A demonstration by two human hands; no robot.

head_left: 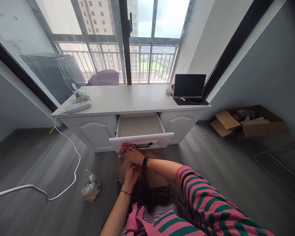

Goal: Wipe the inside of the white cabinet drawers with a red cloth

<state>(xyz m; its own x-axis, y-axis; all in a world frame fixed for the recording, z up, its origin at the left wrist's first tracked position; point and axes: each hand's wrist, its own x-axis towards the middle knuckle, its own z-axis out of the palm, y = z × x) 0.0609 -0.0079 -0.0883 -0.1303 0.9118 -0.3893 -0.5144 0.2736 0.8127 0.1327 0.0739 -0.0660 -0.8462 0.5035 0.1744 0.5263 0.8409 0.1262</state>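
Note:
A white desk (137,101) stands under the window with its middle drawer (140,139) pulled out and nothing showing inside. My right hand (132,154), a smartwatch on its wrist, is closed on a pink cloth (124,148) pressed against the drawer's front panel near the dark handle (144,145). My left hand (131,175) sits just below it, fingers curled, close to my knee; whether it holds anything is hidden.
On the desk lie a white power strip (78,107), a tissue pack (81,95) and a tablet (189,86). A white cable (64,190) trails across the floor. A crumpled plastic bag (90,189) lies left of me. An open cardboard box (250,123) sits at the right wall.

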